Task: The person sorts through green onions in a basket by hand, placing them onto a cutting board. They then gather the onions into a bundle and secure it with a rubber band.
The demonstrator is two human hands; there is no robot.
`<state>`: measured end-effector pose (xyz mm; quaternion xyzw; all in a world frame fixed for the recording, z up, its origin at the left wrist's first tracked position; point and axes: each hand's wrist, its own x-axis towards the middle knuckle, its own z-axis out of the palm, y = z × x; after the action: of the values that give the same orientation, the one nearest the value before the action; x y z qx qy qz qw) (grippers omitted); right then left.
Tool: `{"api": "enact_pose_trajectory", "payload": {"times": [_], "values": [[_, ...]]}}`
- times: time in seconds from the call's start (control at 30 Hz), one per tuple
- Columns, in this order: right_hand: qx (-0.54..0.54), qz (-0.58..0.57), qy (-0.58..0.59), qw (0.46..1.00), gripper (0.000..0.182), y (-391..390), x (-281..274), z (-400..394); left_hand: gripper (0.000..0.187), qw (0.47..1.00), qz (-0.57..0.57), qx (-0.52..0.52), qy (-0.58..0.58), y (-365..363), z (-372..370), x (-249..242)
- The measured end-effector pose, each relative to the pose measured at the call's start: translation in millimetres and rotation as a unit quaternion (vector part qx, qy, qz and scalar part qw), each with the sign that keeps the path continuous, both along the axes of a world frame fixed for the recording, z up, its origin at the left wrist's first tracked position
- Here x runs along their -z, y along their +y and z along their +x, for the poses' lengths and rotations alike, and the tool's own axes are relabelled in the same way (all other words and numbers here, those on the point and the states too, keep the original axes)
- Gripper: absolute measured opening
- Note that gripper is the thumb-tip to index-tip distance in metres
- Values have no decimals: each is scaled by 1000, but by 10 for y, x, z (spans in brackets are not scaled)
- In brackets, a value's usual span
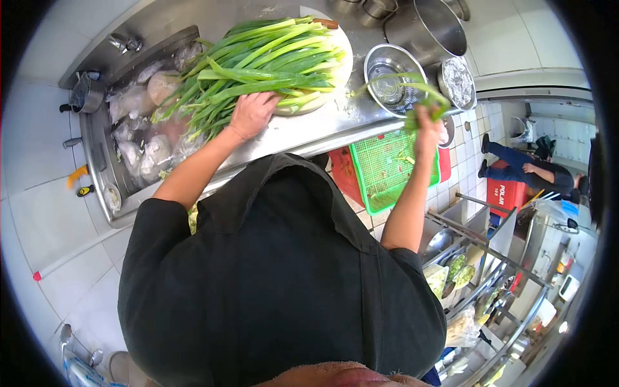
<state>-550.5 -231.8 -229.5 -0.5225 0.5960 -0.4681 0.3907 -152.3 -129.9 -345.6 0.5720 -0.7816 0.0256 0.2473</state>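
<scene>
A big heap of green onions (264, 64) lies across a round white cutting board (343, 58) on the steel counter, its leafy ends hanging over the sink. My left hand (255, 113) is at the near edge of the heap, fingers curled against the stalks. Off to the right, my right hand (427, 132) is closed around a few green onion leaves (435, 103), held up by a steel colander (393, 77). A brown handle (325, 24) shows at the heap's top end; what it belongs to is covered.
Bagged pale items (145, 122) fill the sink at left, below a faucet (124, 43). A green basket (385, 171) sits below the counter edge on a red crate (345, 171). A large pot (429, 29) stands at back right. Another person (541, 171) is beyond, near a shelf rack (490, 242).
</scene>
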Motion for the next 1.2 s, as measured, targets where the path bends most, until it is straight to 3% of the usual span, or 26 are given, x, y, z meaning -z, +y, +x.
{"api": "enact_pose_trajectory", "payload": {"times": [0.03,0.13,0.17,0.2,0.23,0.27,0.3,0.37,0.43,0.5,0.7,0.83,0.87,0.9,0.93,0.97,1.0,1.03,1.13,1.2], "values": [[49,-32,-97,994,22,4,-200,-11,27,1000,7,-17,1,-9,-46,21],[62,36,-143,987,23,-109,-190,-244,36,998,-47,-32,-28,-122,-74,159],[13,-13,41,999,22,-154,59,-335,37,997,-67,-30,-31,-176,-80,196],[-93,-125,188,970,26,-72,80,-171,38,998,-51,-17,-28,-235,-61,174],[-64,43,68,995,31,-38,126,54,38,999,-33,-8,-27,-282,-20,158],[-30,101,76,992,34,7,325,244,38,1000,-23,-1,-19,-335,0,163],[-71,126,6,990,32,126,158,576,38,1000,-11,1,-14,-394,34,171],[-127,142,-56,980,32,190,454,868,36,999,4,-7,-38,-522,91,191],[-168,183,-51,967,32,200,701,1074,35,998,-15,-6,-64,-620,155,237],[-174,224,-37,958,31,283,460,1301,33,998,46,-31,-43,-714,194,334],[-198,199,-90,956,23,275,626,1371,30,992,106,-43,-43,-814,181,302],[-134,185,-23,973,28,278,660,1207,40,998,-20,5,-65,-439,-40,21],[-118,193,-5,974,35,285,676,1137,42,992,123,-16,-33,-337,-43,111],[-103,167,-7,981,35,280,753,1049,33,994,108,-19,-12,-228,-67,127],[-69,215,-20,974,33,353,341,1071,26,991,130,-7,17,-184,-37,261],[-25,199,-32,979,41,348,261,1065,24,997,11,22,74,-117,-10,438],[-27,143,-75,987,47,276,432,943,27,995,-8,35,90,-54,-21,450],[7,124,-104,987,35,192,519,853,29,996,54,23,74,20,-31,425],[4,130,-244,961,15,95,223,839,31,990,-87,3,107,-26,-51,19],[-39,132,-272,952,12,70,102,941,25,991,-97,-30,86,-126,-89,127]]}}
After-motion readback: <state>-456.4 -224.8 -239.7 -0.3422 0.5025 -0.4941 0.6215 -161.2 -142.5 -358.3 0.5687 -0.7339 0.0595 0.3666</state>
